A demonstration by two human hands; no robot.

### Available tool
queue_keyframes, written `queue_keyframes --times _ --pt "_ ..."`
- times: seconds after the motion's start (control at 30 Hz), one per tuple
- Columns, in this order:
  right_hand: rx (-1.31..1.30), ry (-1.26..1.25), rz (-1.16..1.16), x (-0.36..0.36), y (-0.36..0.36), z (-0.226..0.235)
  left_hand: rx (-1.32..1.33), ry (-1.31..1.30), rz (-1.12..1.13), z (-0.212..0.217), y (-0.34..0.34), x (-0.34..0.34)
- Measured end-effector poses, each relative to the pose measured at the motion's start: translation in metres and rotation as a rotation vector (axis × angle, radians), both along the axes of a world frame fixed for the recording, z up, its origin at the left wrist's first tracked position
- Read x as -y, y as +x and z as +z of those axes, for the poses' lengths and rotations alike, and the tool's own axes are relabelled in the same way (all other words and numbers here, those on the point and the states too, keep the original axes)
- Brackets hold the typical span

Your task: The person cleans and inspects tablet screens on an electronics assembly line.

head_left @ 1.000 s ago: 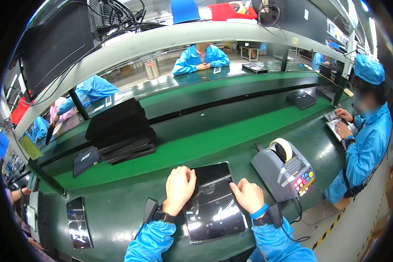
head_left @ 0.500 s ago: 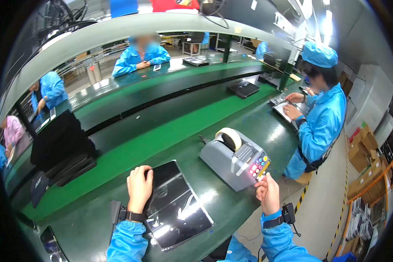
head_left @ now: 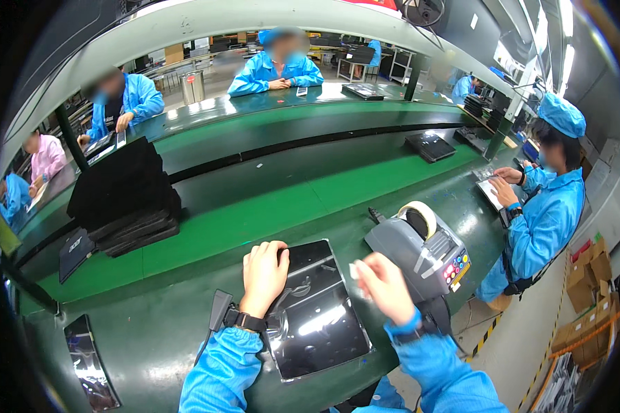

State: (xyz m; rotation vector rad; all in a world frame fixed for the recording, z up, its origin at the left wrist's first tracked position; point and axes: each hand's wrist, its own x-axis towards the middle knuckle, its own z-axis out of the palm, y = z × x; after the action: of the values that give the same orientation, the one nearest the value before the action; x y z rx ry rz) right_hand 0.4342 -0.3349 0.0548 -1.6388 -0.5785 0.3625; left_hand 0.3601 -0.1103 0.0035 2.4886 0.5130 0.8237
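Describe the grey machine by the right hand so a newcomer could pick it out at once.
Start at the long green workbench nearest the camera. Right of the glossy black panel under the left hand, just past the right hand, stands the grey tape dispenser. Only it carries a pale tape roll on top and coloured buttons.

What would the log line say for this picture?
left hand: flat on glossy black panel | right hand: raised, holds small tape piece | tape dispenser: right of panel
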Motion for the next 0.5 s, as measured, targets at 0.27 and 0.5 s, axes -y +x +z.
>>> queue_keyframes --times 0.27,0.5 --pt "-0.006 -0.081 0.18 -0.04 0.064 -0.055 -0.007 0.008 0.002 0.0 0.003 0.002" --pt "0.049 -0.098 0.163 -0.04 0.072 -0.067 0.018 0.015 -0.012 0.001 0.005 0.003"
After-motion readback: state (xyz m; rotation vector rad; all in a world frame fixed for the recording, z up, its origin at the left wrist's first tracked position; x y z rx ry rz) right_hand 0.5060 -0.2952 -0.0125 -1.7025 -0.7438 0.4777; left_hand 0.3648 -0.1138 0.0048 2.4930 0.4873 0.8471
